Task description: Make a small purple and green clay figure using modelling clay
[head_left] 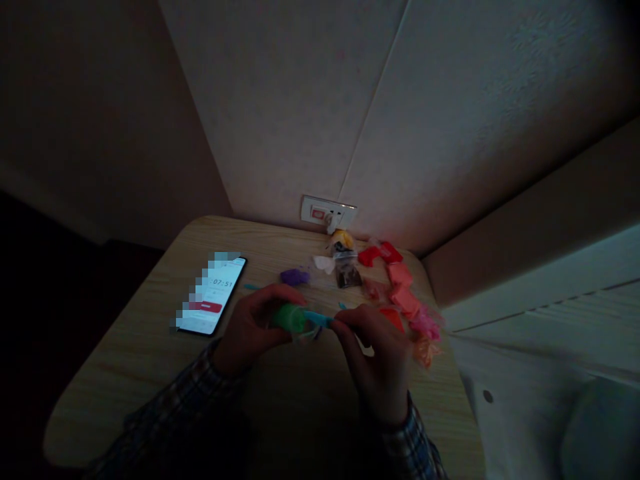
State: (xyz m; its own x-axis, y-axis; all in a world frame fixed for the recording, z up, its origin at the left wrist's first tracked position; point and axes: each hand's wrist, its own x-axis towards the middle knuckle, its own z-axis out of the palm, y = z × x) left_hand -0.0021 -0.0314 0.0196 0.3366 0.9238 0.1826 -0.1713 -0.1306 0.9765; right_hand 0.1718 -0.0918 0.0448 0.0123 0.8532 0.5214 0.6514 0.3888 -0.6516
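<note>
My left hand is wrapped round a rounded green piece, perhaps modelling clay, with some see-through material below its right end. In a pinch between thumb and fingers, my right hand holds a slim blue plastic tool. The tool's left end meets the right end of the green piece; whether it goes inside, I cannot tell. Both hands are above the front half of the wooden table. Just beyond them lie a purple lump and a white piece.
A lit phone lies at the left. Small bags with dark and yellow contents sit at the back, near a wall socket with a plug. Several red, coral and pink packets line the right edge, beside a white panel.
</note>
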